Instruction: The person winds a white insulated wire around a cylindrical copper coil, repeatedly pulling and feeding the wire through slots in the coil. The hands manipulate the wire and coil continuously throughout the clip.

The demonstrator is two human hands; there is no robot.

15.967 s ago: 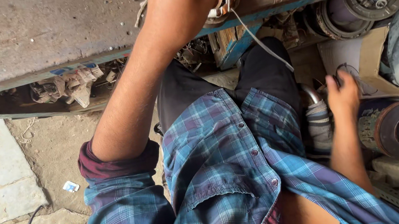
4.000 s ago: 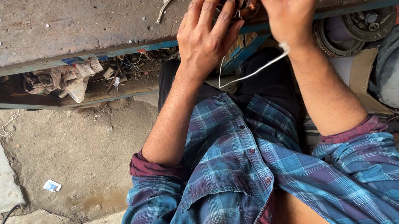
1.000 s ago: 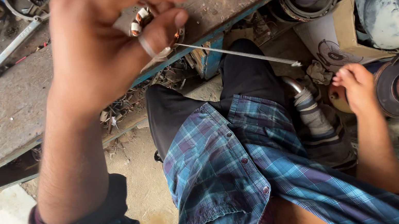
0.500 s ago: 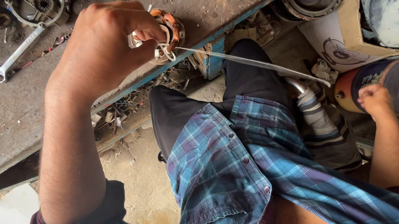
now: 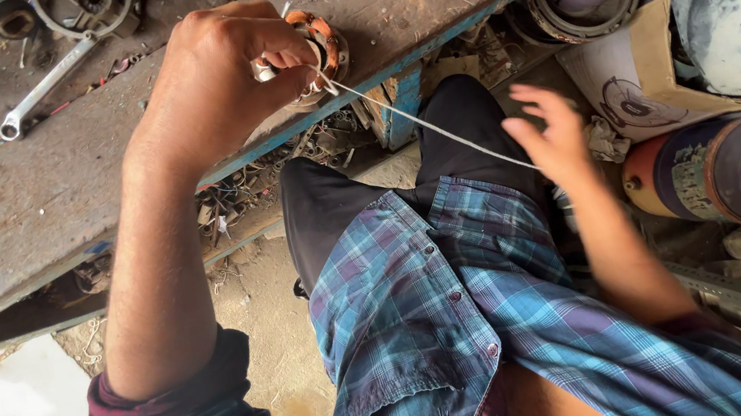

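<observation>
The left hand [image 5: 213,85] is closed tight around a small round motor coil [image 5: 321,49], with orange windings and a metal ring, and it presses the coil down at the near edge of the wooden workbench [image 5: 21,199]. The right hand [image 5: 553,129] is half open, the fingers spread, and the white cord [image 5: 436,126] passes just under the palm. I cannot tell if the fingers really pinch the cord or only touch it.

Nearest to the camera are the blue checked shirt [image 5: 445,323] and the dark trousers of the person. A little further, the cord runs in a straight, tight line. Its long axis goes from the right hand, low and at the right, up and to the left to the coil, where it enters between the left fingers.

In my judgement the step in hand is lacing or tying the windings. The next move calls for a firm hold on the free end and a steady pull along this same line, while the left hand keeps the coil from turning.

Further on the bench lies a spanner [image 5: 49,84], and at the far right stand old motor housings [image 5: 722,168].
</observation>
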